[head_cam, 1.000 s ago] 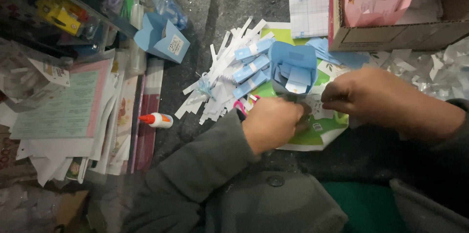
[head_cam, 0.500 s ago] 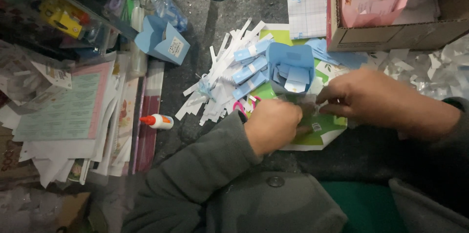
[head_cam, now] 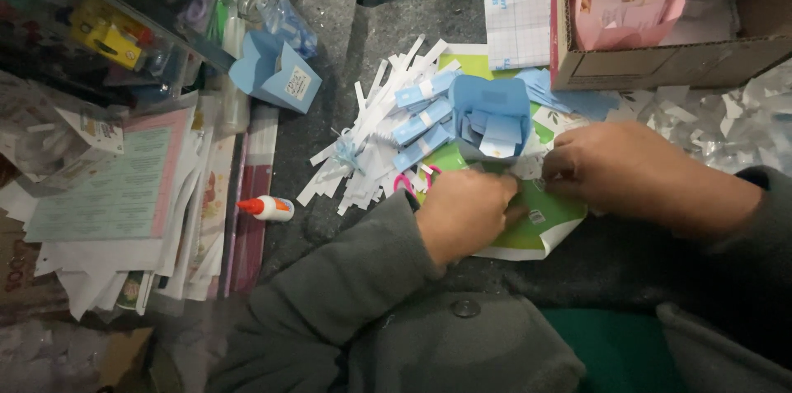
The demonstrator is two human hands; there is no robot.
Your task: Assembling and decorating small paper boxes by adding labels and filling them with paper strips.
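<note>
My left hand (head_cam: 466, 213) and my right hand (head_cam: 627, 166) meet over a green cutting mat (head_cam: 544, 224) on a dark grey table. Between their fingertips they pinch a small white paper piece (head_cam: 530, 169). Just beyond the hands stands a small blue paper box (head_cam: 491, 117) holding folded blue and white slips. Left of it lies a pile of white paper strips (head_cam: 375, 150) with several blue labelled tags (head_cam: 425, 121). Pink scissor handles (head_cam: 404, 183) peek out beside my left hand.
A glue bottle with an orange cap (head_cam: 268, 208) lies at the left. A blue heart-shaped box (head_cam: 276, 75) stands further back. Stacked papers (head_cam: 124, 195) fill the left edge. A cardboard box (head_cam: 660, 63) with pink paper bags sits at the back right, crumpled clear wrap (head_cam: 742, 112) beside it.
Both hands have shifted slightly while working the small paper piece. The other things lie as before.
</note>
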